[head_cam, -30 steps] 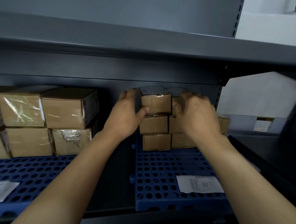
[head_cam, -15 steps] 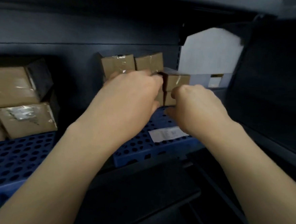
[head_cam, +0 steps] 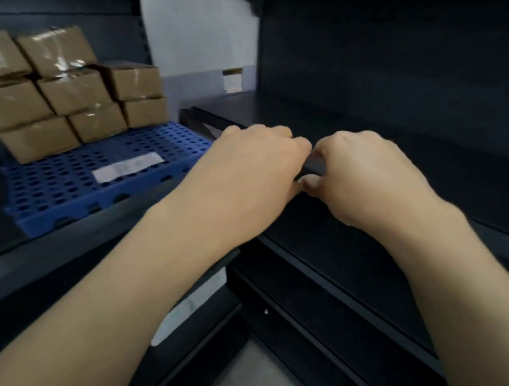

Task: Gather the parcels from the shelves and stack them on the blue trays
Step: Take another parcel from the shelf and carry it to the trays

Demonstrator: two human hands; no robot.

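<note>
The left hand (head_cam: 249, 168) and right hand (head_cam: 366, 176) are held nearly touching over the dark shelf (head_cam: 402, 127), fingers curled, nothing seen gripped. Parcels (head_cam: 73, 89) are stacked 3 high on the blue tray (head_cam: 67, 185) at left. The next parcel should be gripped from 2 sides.

Brown, tape-sealed cardboard parcels (head_cam: 73, 89) stood stacked two and three high at the upper left of the frame. They rested on the far end of a blue perforated tray (head_cam: 52, 184).
</note>
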